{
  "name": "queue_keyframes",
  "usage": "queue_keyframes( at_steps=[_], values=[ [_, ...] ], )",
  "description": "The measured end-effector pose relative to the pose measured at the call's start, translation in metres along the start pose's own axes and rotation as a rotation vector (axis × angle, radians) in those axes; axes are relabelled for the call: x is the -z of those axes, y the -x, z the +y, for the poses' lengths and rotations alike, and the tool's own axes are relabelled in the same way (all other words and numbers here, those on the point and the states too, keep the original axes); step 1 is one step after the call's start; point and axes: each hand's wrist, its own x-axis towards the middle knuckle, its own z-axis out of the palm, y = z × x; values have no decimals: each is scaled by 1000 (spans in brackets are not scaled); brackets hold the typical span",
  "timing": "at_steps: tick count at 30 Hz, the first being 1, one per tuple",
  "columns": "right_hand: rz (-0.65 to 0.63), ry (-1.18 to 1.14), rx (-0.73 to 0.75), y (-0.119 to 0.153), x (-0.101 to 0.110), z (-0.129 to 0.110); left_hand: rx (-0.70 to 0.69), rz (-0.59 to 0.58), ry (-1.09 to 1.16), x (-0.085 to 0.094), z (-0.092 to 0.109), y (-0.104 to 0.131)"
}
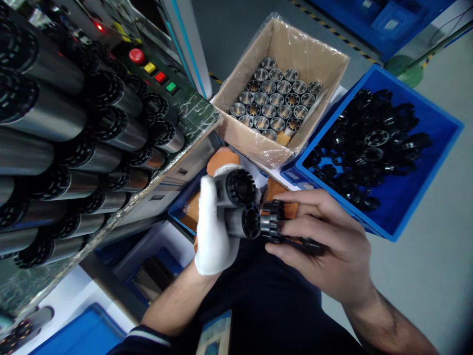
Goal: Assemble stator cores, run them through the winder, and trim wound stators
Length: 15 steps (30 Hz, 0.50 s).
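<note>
My left hand [214, 234], in a white glove, is wrapped round two metal tubes lying side by side. The upper tube [240, 187] has a black toothed ring in its end; the lower tube [242, 222] shows a dark open end. My bare right hand [328, 241] pinches a black toothed ring [272, 221] between thumb and fingers, right at the mouth of the lower tube. Another black part [312, 245] shows partly under the fingers of my right hand.
Metal tubes with black end rings [121, 128] crowd the green bench at left, near push buttons [160, 77]. A cardboard box [244, 145] of upright tubes stands ahead. Right of it, a blue bin [417, 197] holds black rings.
</note>
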Motion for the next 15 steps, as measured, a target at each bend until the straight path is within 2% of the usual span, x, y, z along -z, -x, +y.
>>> queue_keyframes(
  at_steps=[3,10,15],
  values=[
    [13,-23,-23,1,-8,-2,-13,-9,-29,-3,2,1],
    [-7,-35,-58,2,-13,4,-70,-29,-28,2,-6,3],
    [27,-48,-73,5,-19,7,-88,-47,-62,6,-8,1]
  ],
)
